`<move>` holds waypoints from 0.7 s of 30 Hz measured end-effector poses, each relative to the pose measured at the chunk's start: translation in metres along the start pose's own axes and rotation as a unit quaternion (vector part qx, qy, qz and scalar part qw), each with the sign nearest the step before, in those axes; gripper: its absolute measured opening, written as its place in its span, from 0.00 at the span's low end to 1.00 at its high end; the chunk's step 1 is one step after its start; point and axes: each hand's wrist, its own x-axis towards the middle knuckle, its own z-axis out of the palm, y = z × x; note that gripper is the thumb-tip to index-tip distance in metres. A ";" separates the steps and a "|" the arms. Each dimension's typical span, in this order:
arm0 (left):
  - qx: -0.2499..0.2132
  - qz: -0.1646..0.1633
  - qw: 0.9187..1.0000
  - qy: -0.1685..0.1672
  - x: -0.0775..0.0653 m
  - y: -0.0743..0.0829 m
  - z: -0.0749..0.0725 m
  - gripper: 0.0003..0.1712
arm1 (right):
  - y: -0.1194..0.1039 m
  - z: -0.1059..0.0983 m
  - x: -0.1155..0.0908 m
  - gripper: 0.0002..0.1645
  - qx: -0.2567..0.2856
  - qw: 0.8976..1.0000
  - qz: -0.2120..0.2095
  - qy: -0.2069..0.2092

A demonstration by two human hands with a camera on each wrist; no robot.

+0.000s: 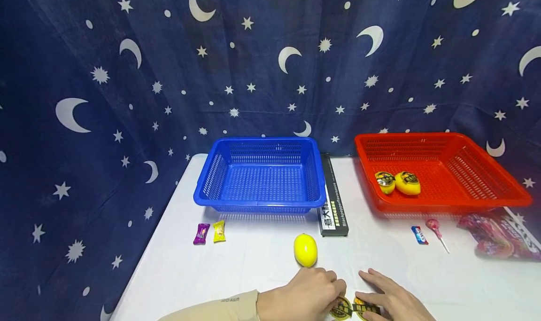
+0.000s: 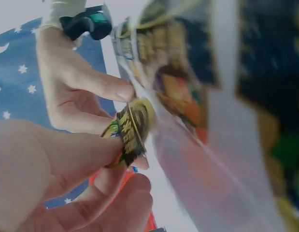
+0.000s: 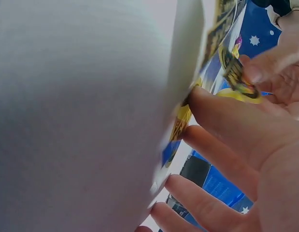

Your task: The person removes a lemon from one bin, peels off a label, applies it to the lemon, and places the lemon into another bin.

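My left hand (image 1: 310,290) pinches a black-and-gold round sticker (image 2: 132,130) between thumb and fingers. Beside it, my right hand (image 1: 395,295) is spread low over the sticker sheet (image 1: 367,308), its fingertips resting at the sheet. More printed labels show large and blurred in the left wrist view. Just beyond the left hand lies a plain yellow lemon (image 1: 305,250). Two lemons (image 1: 407,183) bearing similar black-and-gold stickers sit at the left side of the red basket (image 1: 444,207).
A blue basket (image 1: 259,202) stands at the back left, with a black box (image 1: 336,208) along its right side. Purple candy (image 1: 201,234) and yellow candy (image 1: 219,231) lie before it. At right are a small blue candy (image 1: 420,235), a lollipop (image 1: 434,225) and a candy bag (image 1: 503,236).
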 end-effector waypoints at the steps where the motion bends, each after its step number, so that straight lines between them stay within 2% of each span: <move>1: -0.011 -0.001 1.000 0.011 -0.001 0.000 -0.001 0.04 | 0.000 -0.001 0.000 0.29 -0.003 1.000 -0.003 0.000; 4: -0.081 -0.022 0.996 0.022 -0.005 -0.002 -0.008 0.04 | -0.001 -0.003 0.001 0.32 0.001 1.000 -0.003 -0.010; 6: -0.147 -0.048 0.987 0.036 -0.008 -0.007 -0.013 0.04 | -0.002 -0.005 0.002 0.33 0.008 1.000 -0.005 -0.021; 7: -0.182 -0.063 0.980 0.049 -0.011 -0.010 -0.016 0.03 | -0.002 -0.007 0.003 0.33 0.014 1.000 -0.007 -0.026; 9: -0.251 -0.102 0.959 0.083 -0.017 -0.017 -0.021 0.03 | -0.004 -0.013 0.004 0.32 0.028 0.999 -0.001 -0.030; 10: -0.286 -0.122 0.945 0.104 -0.020 -0.021 -0.022 0.04 | -0.006 -0.017 0.004 0.32 0.031 0.999 -0.003 -0.021; 14: -0.382 -0.214 0.882 0.175 -0.027 -0.039 -0.025 0.05 | -0.016 -0.035 0.008 0.31 0.029 0.996 -0.022 0.083; 16: -0.418 -0.255 0.850 0.195 -0.028 -0.048 -0.023 0.06 | -0.022 -0.042 0.017 0.31 0.031 0.986 -0.051 0.155; 18: -0.436 -0.288 0.828 0.203 -0.028 -0.055 -0.021 0.06 | -0.029 -0.047 0.030 0.33 0.044 0.977 -0.071 0.196; 20: -0.449 -0.309 0.813 0.203 -0.027 -0.061 -0.017 0.08 | -0.035 -0.050 0.046 0.38 0.073 0.971 -0.093 0.209; 21: -0.453 -0.316 0.809 0.202 -0.026 -0.063 -0.015 0.08 | -0.038 -0.050 0.054 0.40 0.090 0.969 -0.102 0.205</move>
